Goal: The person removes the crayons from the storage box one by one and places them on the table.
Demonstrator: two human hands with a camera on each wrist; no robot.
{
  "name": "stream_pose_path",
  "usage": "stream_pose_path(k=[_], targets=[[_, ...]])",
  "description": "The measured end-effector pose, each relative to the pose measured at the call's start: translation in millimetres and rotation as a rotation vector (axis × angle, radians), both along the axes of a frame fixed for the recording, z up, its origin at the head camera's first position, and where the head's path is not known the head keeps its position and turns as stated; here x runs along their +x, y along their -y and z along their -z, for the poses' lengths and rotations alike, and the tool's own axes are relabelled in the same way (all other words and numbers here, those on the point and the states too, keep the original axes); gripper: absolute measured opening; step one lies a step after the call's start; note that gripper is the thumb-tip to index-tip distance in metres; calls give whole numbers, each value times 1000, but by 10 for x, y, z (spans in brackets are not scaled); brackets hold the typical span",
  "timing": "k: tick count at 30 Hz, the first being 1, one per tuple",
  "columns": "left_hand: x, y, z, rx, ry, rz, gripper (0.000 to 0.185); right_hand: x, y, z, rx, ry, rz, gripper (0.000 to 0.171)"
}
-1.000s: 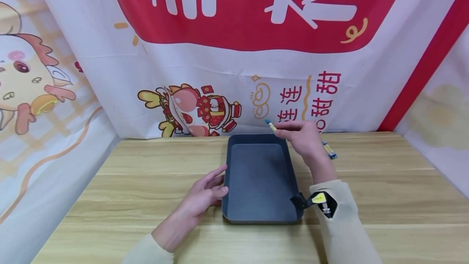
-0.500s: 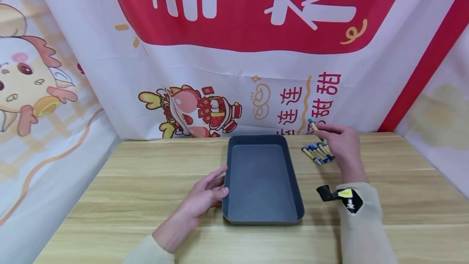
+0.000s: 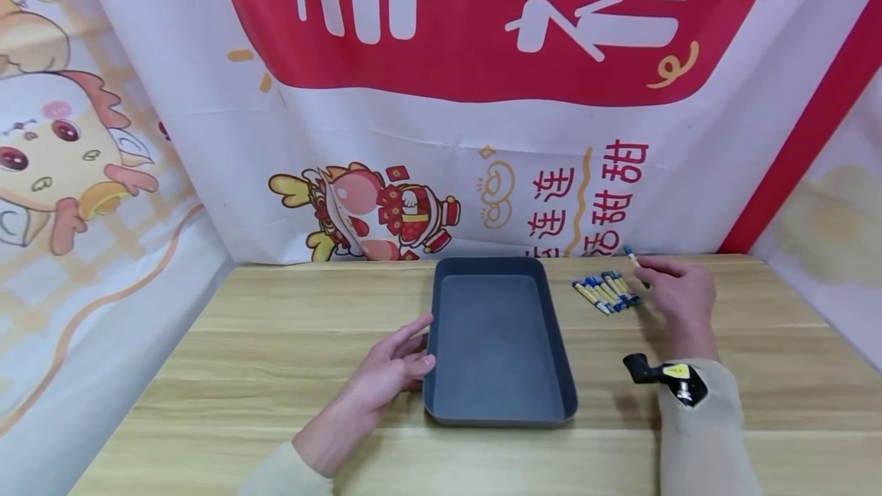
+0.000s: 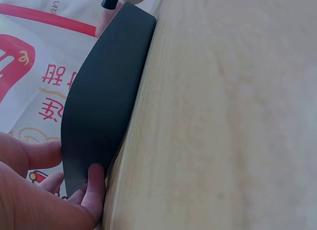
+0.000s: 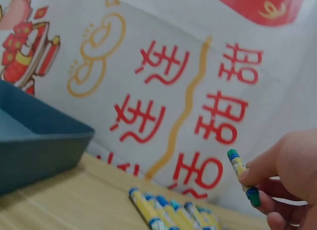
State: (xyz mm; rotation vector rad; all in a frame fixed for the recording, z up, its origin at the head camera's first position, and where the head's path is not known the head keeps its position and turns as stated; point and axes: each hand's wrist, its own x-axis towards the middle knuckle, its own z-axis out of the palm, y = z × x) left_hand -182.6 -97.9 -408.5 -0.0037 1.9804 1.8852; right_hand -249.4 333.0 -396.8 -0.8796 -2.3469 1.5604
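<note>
My right hand [image 3: 681,291] pinches a crayon [image 5: 241,175] between thumb and fingers. It has a yellow wrapper, blue bands and green ends, and is held tilted above the table at the right. A row of several crayons [image 3: 605,294] with yellow wrappers and blue or green ends lies on the table to the left of that hand. My left hand [image 3: 387,370] rests against the left side of a dark grey rectangular tray [image 3: 501,350], touching its rim and outer wall [image 4: 101,101]. The inside of the tray, seen from above, is bare.
The wood-grain table [image 3: 289,343] carries the tray near its middle. A white and red printed cloth [image 3: 386,121] hangs right behind the table's back edge, with more cloth at both sides. A black camera mount [image 3: 664,375] sits on my right wrist.
My right hand has moved right with the crayon, from above the tray's far right corner to beyond the crayon row, uncovering the row. The left hand stays at the tray.
</note>
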Motion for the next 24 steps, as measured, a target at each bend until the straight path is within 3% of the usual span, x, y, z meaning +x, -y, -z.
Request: stream_pose_path(k=[13,24], targets=[[-11,-13,-13,-2,3,7,68,-36,-152,291,113,11,43,40],[-1,15,-10,-2,11,8,67,-31,-126,348,215,17,-19,38]])
